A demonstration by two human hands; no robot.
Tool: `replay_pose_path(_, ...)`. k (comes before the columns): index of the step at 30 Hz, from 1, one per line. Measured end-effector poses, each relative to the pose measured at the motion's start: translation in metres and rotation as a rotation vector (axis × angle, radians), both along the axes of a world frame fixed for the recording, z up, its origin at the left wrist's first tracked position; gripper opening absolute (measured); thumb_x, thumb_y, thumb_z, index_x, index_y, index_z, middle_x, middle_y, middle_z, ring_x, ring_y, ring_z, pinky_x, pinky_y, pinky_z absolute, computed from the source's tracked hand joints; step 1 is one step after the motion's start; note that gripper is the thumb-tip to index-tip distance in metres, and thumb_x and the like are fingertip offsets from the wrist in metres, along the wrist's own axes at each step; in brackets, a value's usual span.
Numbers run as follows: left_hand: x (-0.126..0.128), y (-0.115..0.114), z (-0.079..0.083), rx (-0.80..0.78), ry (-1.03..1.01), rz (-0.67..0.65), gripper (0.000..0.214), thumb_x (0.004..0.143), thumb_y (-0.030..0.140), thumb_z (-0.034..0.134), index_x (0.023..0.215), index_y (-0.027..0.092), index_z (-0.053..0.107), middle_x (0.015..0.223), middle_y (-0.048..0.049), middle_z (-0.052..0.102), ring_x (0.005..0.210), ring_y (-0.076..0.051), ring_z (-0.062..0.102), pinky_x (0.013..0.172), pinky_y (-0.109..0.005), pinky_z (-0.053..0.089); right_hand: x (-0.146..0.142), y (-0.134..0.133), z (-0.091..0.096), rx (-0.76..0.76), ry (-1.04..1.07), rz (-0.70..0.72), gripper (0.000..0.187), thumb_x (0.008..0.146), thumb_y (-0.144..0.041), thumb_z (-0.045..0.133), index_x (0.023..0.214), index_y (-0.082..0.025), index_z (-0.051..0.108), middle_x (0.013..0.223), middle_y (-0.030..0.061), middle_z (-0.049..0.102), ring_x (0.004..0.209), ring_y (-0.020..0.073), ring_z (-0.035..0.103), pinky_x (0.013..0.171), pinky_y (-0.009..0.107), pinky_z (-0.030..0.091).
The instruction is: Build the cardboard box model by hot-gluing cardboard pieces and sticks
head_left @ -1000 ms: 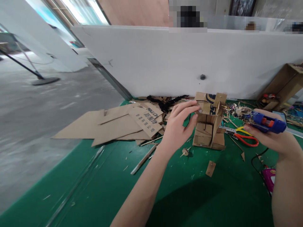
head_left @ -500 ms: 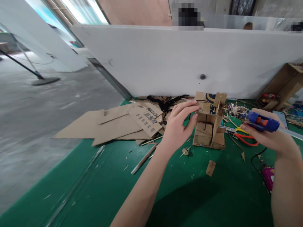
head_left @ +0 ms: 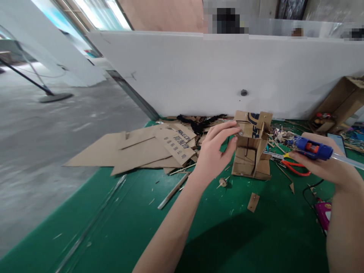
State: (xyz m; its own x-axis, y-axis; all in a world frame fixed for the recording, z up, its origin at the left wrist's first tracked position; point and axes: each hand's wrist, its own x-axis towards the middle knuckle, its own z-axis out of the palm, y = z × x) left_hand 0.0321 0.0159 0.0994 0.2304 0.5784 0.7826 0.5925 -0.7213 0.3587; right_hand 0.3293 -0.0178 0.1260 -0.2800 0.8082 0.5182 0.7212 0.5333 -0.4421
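A cardboard model (head_left: 251,151), with an upright wall, an upper panel and a flat base, stands on the green table. My left hand (head_left: 214,149) is at its left side, fingers stretched out and thumb apart, the fingertips against the upper panel's edge. In my right hand (head_left: 327,163) is a blue hot glue gun (head_left: 317,148), a clear glue stick (head_left: 348,160) sticking out behind. Its front is matted with glue strings and scraps and points left, close to the model's right side; the exact tip is hard to make out.
Orange-handled scissors (head_left: 295,168) lie below the glue gun. Cardboard sheets (head_left: 148,148) cover the table's left part. A small disc with sticks (head_left: 223,182) and a cardboard piece (head_left: 253,202) lie nearer me. A white partition (head_left: 184,76) stands behind; a cardboard box (head_left: 335,98) sits far right.
My right hand has shifted the glue gun slightly left, toward the model. My left hand and the cardboard model look unchanged.
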Motion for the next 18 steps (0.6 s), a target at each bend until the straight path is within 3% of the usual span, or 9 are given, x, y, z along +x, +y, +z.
replay_pose_path(8,-0.0005,0.0004,-0.0012,-0.007,-0.008,-0.008,0.021,0.098,0.021,0.051,0.115,0.023,0.064,0.127,-0.0089,0.067,0.121,-0.021,0.062,0.104,-0.044,0.053,-0.0033,-0.0004,0.0036,-0.06,-0.017,0.014,0.033,0.082,-0.043,0.074,0.072,-0.024,0.05,0.063,-0.0015,0.054,0.053,0.0143,0.049,0.049,0.029,0.036)
replay_pose_path(13,-0.0004,-0.0002,-0.0004,-0.026,0.013,0.002,0.023,0.099,0.022,0.05,0.117,0.025,0.064,0.128,-0.0083,0.066,0.123,-0.023,0.061,0.104,-0.045,0.053,0.001,-0.0023,0.0035,-0.001,0.009,0.007,0.029,0.081,-0.041,0.075,0.075,-0.024,0.053,0.066,-0.0015,0.057,0.056,0.015,0.052,0.052,0.029,0.039)
replay_pose_path(18,-0.0024,-0.001,-0.002,-0.044,-0.012,0.031,0.034,0.099,0.026,0.05,0.133,0.026,0.052,0.13,-0.0098,0.063,0.123,-0.024,0.06,0.104,-0.043,0.052,0.0029,-0.0078,0.0087,-0.059,0.021,0.025,0.031,0.084,-0.044,0.071,0.071,-0.025,0.051,0.06,-0.0024,0.053,0.052,0.0148,0.049,0.047,0.028,0.037)
